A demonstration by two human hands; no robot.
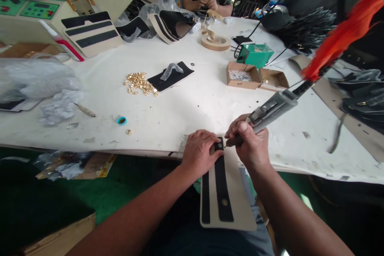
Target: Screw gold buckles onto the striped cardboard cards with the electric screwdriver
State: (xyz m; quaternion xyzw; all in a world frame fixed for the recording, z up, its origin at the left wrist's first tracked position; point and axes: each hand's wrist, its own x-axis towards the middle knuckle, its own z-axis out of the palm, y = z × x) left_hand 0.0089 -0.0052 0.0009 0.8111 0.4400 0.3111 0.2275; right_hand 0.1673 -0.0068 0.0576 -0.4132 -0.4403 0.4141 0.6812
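Crossing the near edge of the white table [177, 108]: beige panel [237, 188], lower end over the lap. Left hand [200, 153] on its upper end, bent fingers and thumb either side of a stud; can't tell if pinching. Right hand [252, 140] wrapped around grey tool [271, 111], tip just beside that stud. Bare tabletop ahead. Beyond: gold pieces [139, 83], black piece [160, 84], cardboard box [241, 84]. Orange-wrapped cable [339, 44] slants across the right side.
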